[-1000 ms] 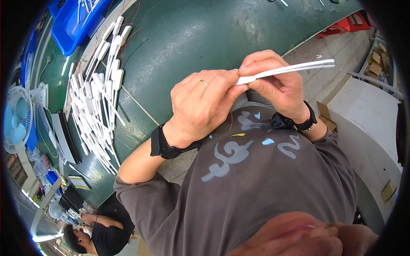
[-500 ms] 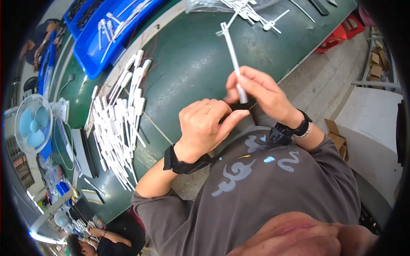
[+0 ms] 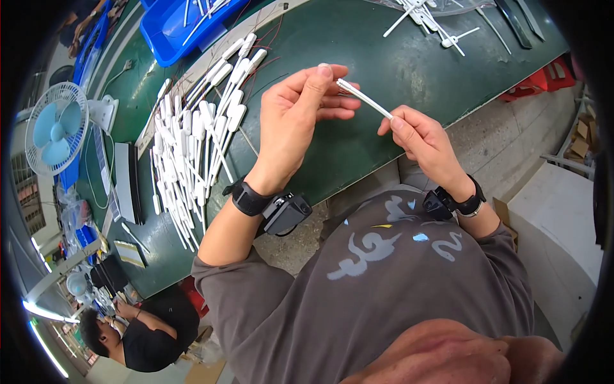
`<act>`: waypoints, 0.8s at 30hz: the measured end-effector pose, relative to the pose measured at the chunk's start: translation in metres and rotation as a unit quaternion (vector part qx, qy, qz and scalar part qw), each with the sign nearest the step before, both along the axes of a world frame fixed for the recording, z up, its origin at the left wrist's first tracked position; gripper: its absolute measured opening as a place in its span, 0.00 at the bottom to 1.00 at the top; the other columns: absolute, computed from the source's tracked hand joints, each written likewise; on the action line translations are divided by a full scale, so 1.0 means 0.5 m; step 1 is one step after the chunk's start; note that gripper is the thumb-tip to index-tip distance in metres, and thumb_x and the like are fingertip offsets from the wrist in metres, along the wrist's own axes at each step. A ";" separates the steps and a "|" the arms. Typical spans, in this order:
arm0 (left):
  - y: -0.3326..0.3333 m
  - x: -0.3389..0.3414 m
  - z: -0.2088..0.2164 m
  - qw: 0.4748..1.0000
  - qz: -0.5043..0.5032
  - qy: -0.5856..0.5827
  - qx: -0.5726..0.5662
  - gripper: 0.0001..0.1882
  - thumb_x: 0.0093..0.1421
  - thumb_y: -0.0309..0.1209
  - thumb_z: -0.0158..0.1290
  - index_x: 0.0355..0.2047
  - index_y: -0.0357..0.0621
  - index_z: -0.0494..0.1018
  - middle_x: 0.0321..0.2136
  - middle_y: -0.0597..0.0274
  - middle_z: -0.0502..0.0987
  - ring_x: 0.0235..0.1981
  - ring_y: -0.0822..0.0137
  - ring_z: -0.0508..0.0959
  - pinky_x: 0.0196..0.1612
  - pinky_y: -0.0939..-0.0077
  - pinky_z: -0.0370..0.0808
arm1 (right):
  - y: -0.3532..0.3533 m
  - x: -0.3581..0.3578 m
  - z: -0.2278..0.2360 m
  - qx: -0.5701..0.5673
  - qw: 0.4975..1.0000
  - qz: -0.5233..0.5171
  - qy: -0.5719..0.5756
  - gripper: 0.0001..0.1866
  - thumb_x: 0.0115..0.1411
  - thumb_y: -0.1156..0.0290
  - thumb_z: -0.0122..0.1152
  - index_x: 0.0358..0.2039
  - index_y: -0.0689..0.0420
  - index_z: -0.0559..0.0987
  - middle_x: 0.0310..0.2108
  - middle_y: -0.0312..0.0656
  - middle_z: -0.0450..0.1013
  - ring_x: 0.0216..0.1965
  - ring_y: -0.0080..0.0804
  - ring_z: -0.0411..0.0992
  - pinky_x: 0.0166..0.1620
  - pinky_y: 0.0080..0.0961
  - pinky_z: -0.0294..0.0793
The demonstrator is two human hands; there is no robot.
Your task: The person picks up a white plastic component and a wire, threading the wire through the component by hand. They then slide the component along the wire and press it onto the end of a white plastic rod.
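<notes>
My right hand (image 3: pixel 422 142) is closed around the near end of a slim white plastic stick (image 3: pixel 366 98), which slants up and to the left over the green table. My left hand (image 3: pixel 288 121) is beside the stick's far tip, thumb raised and fingers apart. One of its fingertips lies behind that tip; whether they touch I cannot tell. To the left of my left hand lies a loose heap of white sticks (image 3: pixel 185 137), many with wider flat ends, and thin red wires run out past its far side.
More white sticks and small white parts (image 3: pixel 425 19) lie at the far right of the green table (image 3: pixel 358 157). A blue tray (image 3: pixel 167 40) stands at the far left. A fan (image 3: pixel 56 130) is at the left, and another person (image 3: pixel 144 326) sits at the lower left.
My left hand has risen from a loosely curled pose near my chest to the stick's far tip, with its fingers spread. The stick now leans further left in my right hand. The view has shifted.
</notes>
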State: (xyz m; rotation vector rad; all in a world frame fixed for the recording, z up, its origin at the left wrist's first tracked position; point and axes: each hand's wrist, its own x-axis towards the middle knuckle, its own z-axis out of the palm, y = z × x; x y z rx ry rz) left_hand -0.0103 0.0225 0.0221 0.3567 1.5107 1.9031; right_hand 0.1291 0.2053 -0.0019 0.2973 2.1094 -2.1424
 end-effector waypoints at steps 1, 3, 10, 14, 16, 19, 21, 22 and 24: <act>-0.001 0.001 0.001 1.000 0.004 0.011 -0.003 0.19 0.70 0.37 0.50 0.49 0.31 0.75 0.39 0.47 0.82 0.37 0.66 0.83 0.39 0.76 0.82 | -0.001 0.000 -0.001 0.033 0.999 -0.004 0.010 0.14 0.73 0.61 0.46 0.39 0.58 0.75 0.20 0.22 0.54 0.20 0.09 0.47 0.22 0.12 0.44; -0.001 0.003 0.001 0.999 0.010 0.033 -0.008 0.17 0.69 0.34 0.52 0.50 0.31 0.75 0.41 0.47 0.82 0.39 0.65 0.84 0.42 0.75 0.82 | -0.002 0.000 -0.001 0.048 0.999 -0.006 0.014 0.14 0.73 0.61 0.46 0.39 0.58 0.75 0.20 0.22 0.54 0.20 0.09 0.47 0.22 0.12 0.44; 0.001 0.017 -0.024 0.970 0.051 0.231 -0.047 0.17 0.67 0.28 0.53 0.54 0.33 0.73 0.42 0.49 0.82 0.41 0.69 0.83 0.42 0.78 0.80 | -0.008 -0.002 0.000 0.073 0.996 -0.032 0.031 0.14 0.73 0.62 0.48 0.41 0.59 0.78 0.19 0.22 0.54 0.20 0.09 0.49 0.23 0.13 0.45; 0.009 0.025 -0.024 0.916 0.087 0.376 -0.109 0.19 0.67 0.27 0.53 0.57 0.34 0.71 0.41 0.53 0.83 0.41 0.72 0.82 0.44 0.81 0.78 | -0.009 -0.003 -0.007 0.089 0.994 -0.040 0.045 0.15 0.73 0.62 0.48 0.42 0.59 0.78 0.20 0.22 0.54 0.20 0.09 0.49 0.24 0.14 0.46; 0.013 0.027 -0.026 0.896 0.096 0.414 -0.128 0.20 0.67 0.27 0.54 0.58 0.34 0.70 0.41 0.54 0.83 0.42 0.74 0.82 0.44 0.82 0.78 | -0.013 -0.002 -0.007 0.091 0.993 -0.056 0.047 0.15 0.73 0.62 0.48 0.42 0.59 0.78 0.20 0.22 0.53 0.21 0.10 0.49 0.24 0.14 0.46; 0.019 0.028 -0.038 0.894 0.140 0.408 -0.123 0.21 0.64 0.26 0.56 0.58 0.40 0.72 0.37 0.55 0.85 0.40 0.70 0.84 0.44 0.78 0.78 | -0.017 -0.001 -0.010 0.097 0.991 -0.073 0.051 0.15 0.73 0.62 0.48 0.42 0.60 0.79 0.20 0.23 0.54 0.21 0.10 0.49 0.24 0.14 0.47; 0.013 0.026 -0.032 0.908 0.119 0.378 -0.133 0.20 0.65 0.26 0.55 0.58 0.37 0.71 0.38 0.54 0.84 0.40 0.71 0.83 0.45 0.79 0.78 | -0.020 0.001 -0.013 0.106 0.989 -0.088 0.054 0.15 0.73 0.63 0.49 0.42 0.60 0.79 0.20 0.23 0.55 0.22 0.10 0.51 0.25 0.14 0.48; 0.009 0.023 -0.027 0.922 0.098 0.348 -0.142 0.20 0.66 0.27 0.54 0.58 0.34 0.70 0.39 0.54 0.84 0.40 0.72 0.83 0.46 0.80 0.77 | -0.022 0.003 -0.014 0.105 0.989 -0.088 0.054 0.15 0.73 0.63 0.49 0.42 0.60 0.79 0.20 0.23 0.55 0.22 0.10 0.51 0.25 0.14 0.48; 0.006 0.018 -0.021 0.933 0.077 0.317 -0.151 0.20 0.67 0.27 0.53 0.58 0.32 0.69 0.41 0.53 0.83 0.41 0.73 0.82 0.47 0.81 0.77 | -0.026 0.005 -0.015 0.131 0.984 -0.098 0.074 0.15 0.72 0.63 0.49 0.43 0.60 0.80 0.20 0.23 0.56 0.23 0.11 0.52 0.26 0.14 0.50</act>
